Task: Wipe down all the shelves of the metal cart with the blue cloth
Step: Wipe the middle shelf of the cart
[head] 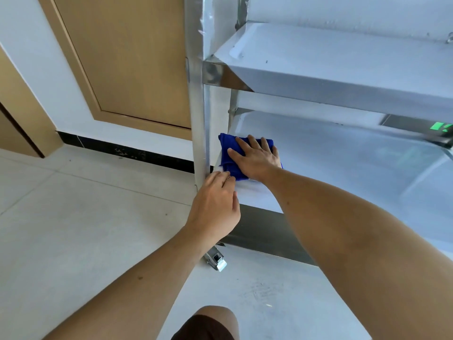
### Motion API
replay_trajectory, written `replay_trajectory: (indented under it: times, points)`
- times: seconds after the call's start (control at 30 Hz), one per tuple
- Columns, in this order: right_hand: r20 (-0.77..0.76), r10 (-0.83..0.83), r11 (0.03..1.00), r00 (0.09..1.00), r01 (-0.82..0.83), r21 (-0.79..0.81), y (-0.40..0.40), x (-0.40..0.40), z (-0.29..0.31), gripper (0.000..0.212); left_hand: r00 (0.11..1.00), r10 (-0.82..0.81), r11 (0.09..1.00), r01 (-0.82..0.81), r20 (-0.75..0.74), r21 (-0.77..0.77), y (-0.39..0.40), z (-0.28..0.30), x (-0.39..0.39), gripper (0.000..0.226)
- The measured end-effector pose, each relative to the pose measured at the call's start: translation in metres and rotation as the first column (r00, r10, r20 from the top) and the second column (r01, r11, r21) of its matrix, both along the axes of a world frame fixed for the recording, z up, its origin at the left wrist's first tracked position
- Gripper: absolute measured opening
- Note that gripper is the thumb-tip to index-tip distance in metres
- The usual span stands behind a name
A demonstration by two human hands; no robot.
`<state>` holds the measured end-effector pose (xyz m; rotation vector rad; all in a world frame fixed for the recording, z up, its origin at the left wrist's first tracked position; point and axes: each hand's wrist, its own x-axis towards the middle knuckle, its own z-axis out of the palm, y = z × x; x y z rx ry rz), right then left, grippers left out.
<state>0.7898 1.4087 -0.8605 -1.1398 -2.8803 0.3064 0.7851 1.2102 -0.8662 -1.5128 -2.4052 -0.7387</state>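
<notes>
At the far left a tan door (127, 57) sits in a white wall, with a dark skirting strip (122, 150) running along the bottom of the wall above the pale tiled floor (73, 217). My left hand (215, 204) reaches in from the lower left to the near left corner of the cart (343, 94), right beside its upright post (199, 119); the fingers are bent and their tips touch the front edge of the bottom shelf (343, 168), just beside the near corner of the cloth (228, 153), though I cannot tell whether they pinch anything. Below that hand a caster (217, 261) stands on the floor under the post. The cloth, folded and blue, lies flat on the left end of the bottom shelf, close against the post. My right hand (257, 158) lies on top of it, palm down, fingers straight and spread, pressing it onto the metal; the forearm comes across from the lower right. Further right the bottom shelf stretches away, shiny and reflecting light. Above it the next shelf (343, 57) juts out, with a few dark specks on its surface. At the far right, under that upper shelf, a small green mark (438, 126) shows. My knee (213, 322) appears at the bottom edge, near the middle.
</notes>
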Motion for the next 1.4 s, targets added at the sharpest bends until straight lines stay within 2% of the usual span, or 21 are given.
replay_trajectory:
  times: [0.1, 0.23, 0.5, 0.73, 0.93, 1.23, 1.4]
  points:
    - [-0.014, -0.011, 1.000, 1.000, 0.011, 0.024, 0.017, 0.007, -0.001, 0.075, 0.999, 0.016, 0.999, -0.018, -0.034, -0.050, 0.012, 0.003, 0.008, 0.041]
    - [-0.035, -0.053, 0.997, 0.998, 0.055, 0.056, 0.041, 0.032, -0.002, 0.076, 0.995, -0.040, 0.995, 0.032, -0.090, -0.095, 0.032, 0.007, 0.021, 0.043]
    - [-0.051, -0.168, 0.983, 0.984, 0.171, 0.062, 0.095, 0.117, -0.003, 0.076, 0.985, -0.139, 0.987, 0.130, -0.101, -0.089, 0.091, 0.018, 0.067, 0.038]
    - [-0.063, -0.343, 0.934, 0.937, 0.347, 0.080, 0.147, 0.237, -0.001, 0.072, 0.951, -0.293, 0.951, 0.280, -0.095, -0.130, 0.157, 0.024, 0.136, 0.043]
    - [-0.071, -0.404, 0.908, 0.912, 0.409, 0.085, 0.165, 0.292, -0.002, 0.074, 0.928, -0.365, 0.922, 0.348, -0.078, -0.172, 0.200, 0.021, 0.186, 0.044]
    - [-0.078, -0.559, 0.818, 0.826, 0.564, 0.111, 0.213, 0.390, -0.003, 0.075, 0.917, -0.399, 0.903, 0.394, 0.007, -0.172, 0.261, 0.019, 0.227, 0.046]
    - [-0.068, -0.594, 0.790, 0.801, 0.598, 0.136, 0.243, 0.414, -0.001, 0.076, 0.921, -0.389, 0.905, 0.380, -0.011, -0.189, 0.295, 0.019, 0.229, 0.045]
